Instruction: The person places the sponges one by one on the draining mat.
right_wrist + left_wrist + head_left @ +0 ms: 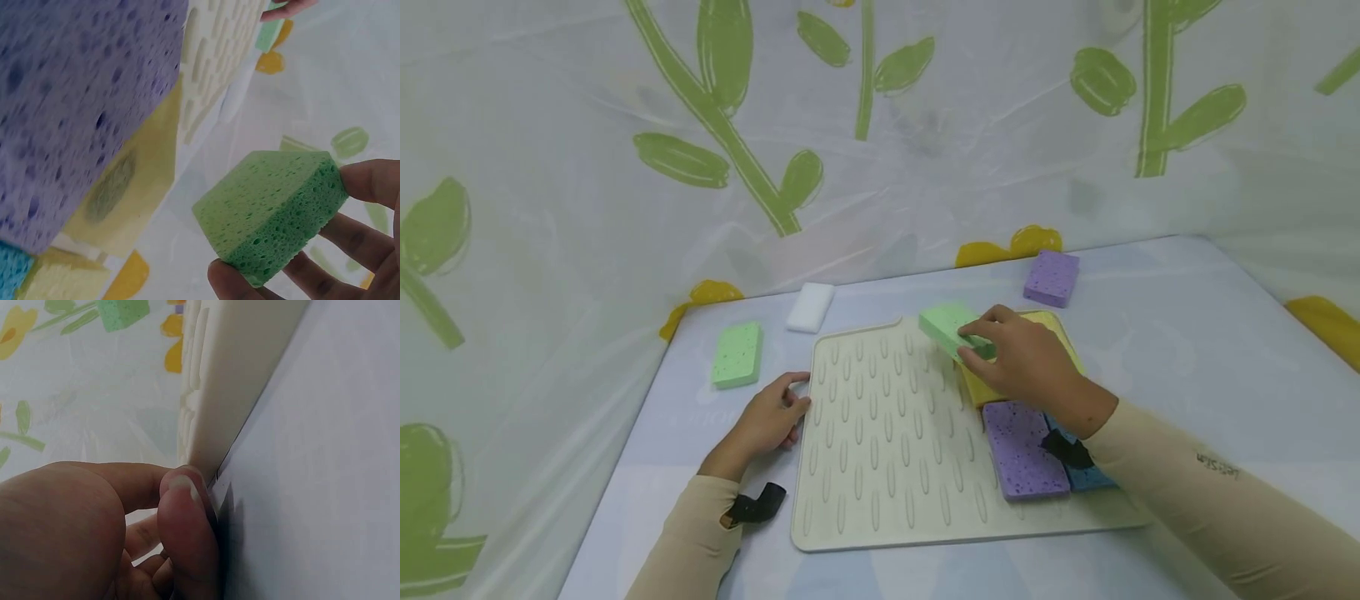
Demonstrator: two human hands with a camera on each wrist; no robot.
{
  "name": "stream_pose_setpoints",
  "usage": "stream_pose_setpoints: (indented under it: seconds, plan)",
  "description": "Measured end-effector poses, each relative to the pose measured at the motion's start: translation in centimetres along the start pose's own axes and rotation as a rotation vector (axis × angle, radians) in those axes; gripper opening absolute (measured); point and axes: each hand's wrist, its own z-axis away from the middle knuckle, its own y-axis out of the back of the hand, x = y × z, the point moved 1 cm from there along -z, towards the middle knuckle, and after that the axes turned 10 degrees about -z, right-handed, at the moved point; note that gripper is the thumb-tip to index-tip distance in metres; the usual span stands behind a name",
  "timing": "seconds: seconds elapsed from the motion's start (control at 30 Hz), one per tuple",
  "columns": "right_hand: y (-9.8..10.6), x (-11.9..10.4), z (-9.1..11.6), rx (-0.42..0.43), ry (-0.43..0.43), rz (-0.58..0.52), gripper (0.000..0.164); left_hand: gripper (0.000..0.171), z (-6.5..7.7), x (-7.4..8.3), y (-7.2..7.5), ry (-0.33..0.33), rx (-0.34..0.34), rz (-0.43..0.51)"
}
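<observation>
My right hand [1033,358] pinches a light green sponge [272,212] between thumb and fingers, above the far part of a cream mat [865,508] with raised oval ridges. Beneath that hand a yellow sponge [981,390] lies on the mat, partly hidden. Nearer me on the mat are a purple sponge [1024,454] and a blue sponge [1092,478], the blue one partly covered by my right forearm. My left hand [767,417] rests at the mat's left edge, thumb and index fingertips touching the rim [219,394], the other fingers loosely bent.
Left of the mat lies another green sponge [737,355], and a white sponge [810,307] sits beyond the mat's far left corner. Another purple sponge [1051,278] is at the table's back right. A leaf-printed sheet [925,192] hangs behind the table.
</observation>
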Motion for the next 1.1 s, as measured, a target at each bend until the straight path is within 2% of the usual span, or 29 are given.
stream_pose_setpoints:
  seconds: [0.13, 0.37, 0.67, 0.93, 1.1]
  plan:
    - [-0.7, -0.8, 0.0, -0.007, 0.012, 0.006, 0.025, 0.050, 0.0, 0.0, -0.1, -0.003, 0.005, -0.001]
    - [-2.1, -1.8, -0.5, -0.069, -0.013, 0.029, 0.026, 0.049, 0.0, -0.2, -0.1, 0.002, 0.002, -0.004]
    - [-3.1, -2.1, -1.0, -0.055, 0.018, 0.073, 0.024, 0.049, -0.1, 0.0, -0.1, 0.003, -0.004, 0.003]
    - [-4.0, -2.9, -1.3, -0.141, -0.031, 0.168, 0.029, 0.050, 0.0, 0.0, 0.0, -0.006, -0.005, 0.003]
    - [-4.7, -3.0, -1.4, -0.195, -0.024, 0.225, 0.035, 0.050, 0.0, -0.1, 0.0, -0.011, -0.008, -0.005]
